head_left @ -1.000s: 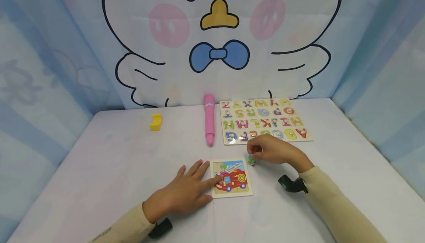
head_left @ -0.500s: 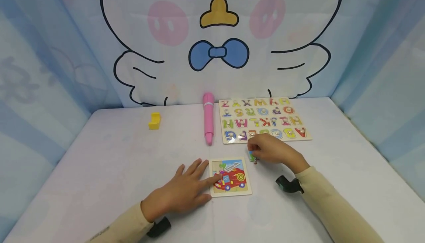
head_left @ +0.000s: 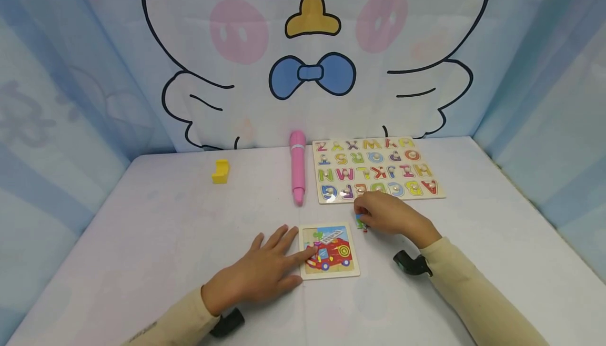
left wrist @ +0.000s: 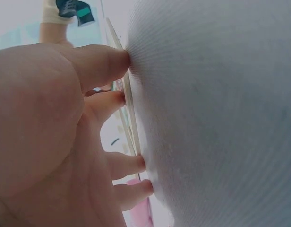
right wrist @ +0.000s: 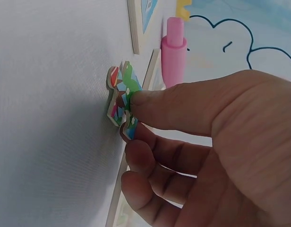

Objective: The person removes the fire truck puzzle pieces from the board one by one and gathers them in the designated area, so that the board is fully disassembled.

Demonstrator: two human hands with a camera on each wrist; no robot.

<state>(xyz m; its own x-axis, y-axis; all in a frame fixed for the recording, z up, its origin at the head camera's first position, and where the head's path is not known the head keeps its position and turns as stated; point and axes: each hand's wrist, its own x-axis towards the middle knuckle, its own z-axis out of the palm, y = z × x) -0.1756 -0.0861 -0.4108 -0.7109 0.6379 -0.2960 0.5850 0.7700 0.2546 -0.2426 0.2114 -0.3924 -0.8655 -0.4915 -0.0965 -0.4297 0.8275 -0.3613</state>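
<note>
A small square puzzle (head_left: 338, 263) with a red fire truck picture lies on the table in the head view. My left hand (head_left: 258, 272) rests with spread fingers at its left side, the index finger lying over the picture. To the right of that board, my right hand (head_left: 390, 213) pinches puzzle pieces (right wrist: 128, 92) between thumb and fingers. In the right wrist view they are green, blue and red, and seem to be more than one, overlapping. They are held close to the table surface; whether they touch it I cannot tell.
Behind the right hand lies an alphabet puzzle board (head_left: 376, 170) with colourful letters. A thick pink pen (head_left: 298, 170) lies left of it. Farther left stands a small yellow block (head_left: 221, 171). A cartoon curtain (head_left: 312, 109) hangs along the table's back edge.
My right hand keeps its pinch on the puzzle pieces and has shifted only slightly. The left hand stays at the fire truck puzzle. The head view has tilted a little.
</note>
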